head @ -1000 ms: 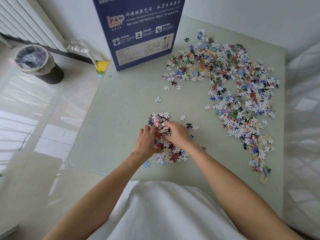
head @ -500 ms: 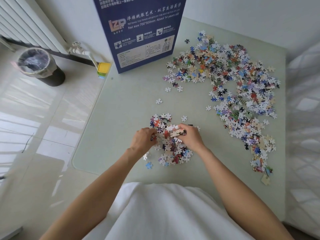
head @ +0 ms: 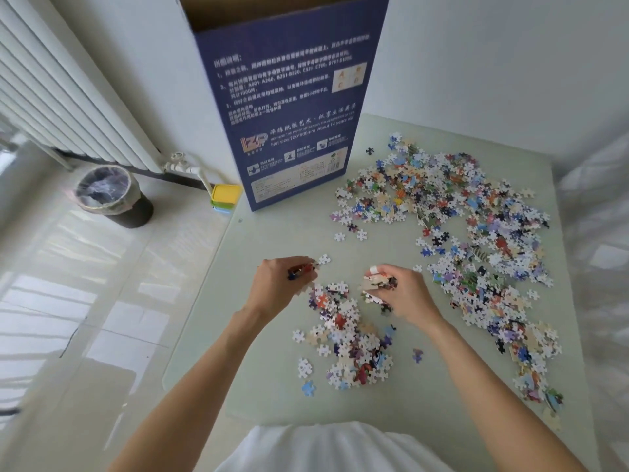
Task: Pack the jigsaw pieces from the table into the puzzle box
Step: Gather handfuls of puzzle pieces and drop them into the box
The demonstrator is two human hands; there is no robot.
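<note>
Now the jigsaw pieces (head: 456,240) lie in two spreads on the pale green tabletop (head: 279,335): a broad band curving down the right side, and a smaller heap (head: 350,338) in front of the person, between the two forearms. Both hands are raised just above the far end of that heap. The left hand (head: 279,284) has its fingers (head: 306,267) curled round a clutch of red and blue pieces, and the right hand (head: 403,294) has its fingers (head: 381,279) closed on a thicker bunch of pale and dark pieces. A few loose pieces lie scattered around the heap, one blue one (head: 308,388) near the tabletop's front edge.

Behind the hands, the puzzle box (head: 289,114) stands upright at the far left corner of the tabletop, dark blue with white print, its top open. Beside the box, beyond the tabletop's edge, sit a small yellow and green container (head: 224,197), a white radiator (head: 68,107) against the wall, and a dark bin (head: 110,195) lined with a plastic bag on the tiled floor.
</note>
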